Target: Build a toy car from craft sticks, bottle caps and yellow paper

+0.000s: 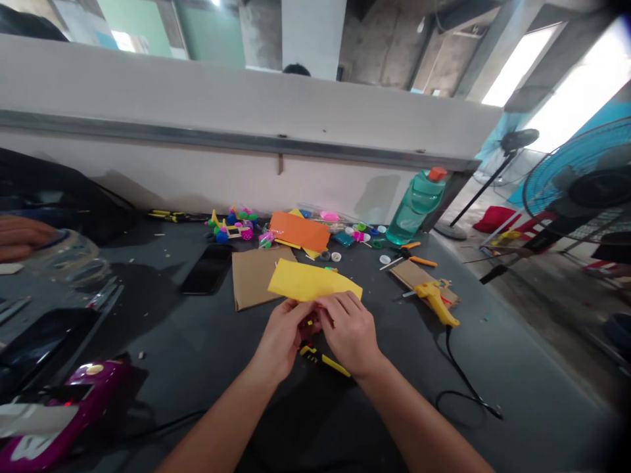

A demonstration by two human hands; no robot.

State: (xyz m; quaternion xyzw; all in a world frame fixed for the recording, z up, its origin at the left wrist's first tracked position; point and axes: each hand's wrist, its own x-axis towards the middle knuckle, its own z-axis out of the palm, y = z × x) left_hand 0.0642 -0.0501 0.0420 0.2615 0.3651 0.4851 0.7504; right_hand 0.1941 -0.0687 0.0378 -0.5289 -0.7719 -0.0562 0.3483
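Pinching yellow craft sheet [313, 281], lower center of frame. Far left edge: other person's hand [22, 238], not yours. Brown cardboard [259, 279] sits just behind your L hand [284, 336]; fingers curled shut on sheet's bottom edge. R hand [349, 332] same, touching L. Yellow box cutter [324, 360] below hands. Right of them, yellow glue gun [436, 301] on cardboard strip [411, 278].

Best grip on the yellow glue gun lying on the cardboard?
Probably the handle of the yellow glue gun, from the near side with the right hand. The handle angles toward the person and seems to overhang the cardboard, leaving room to wrap fingers. Avoid the black cord.
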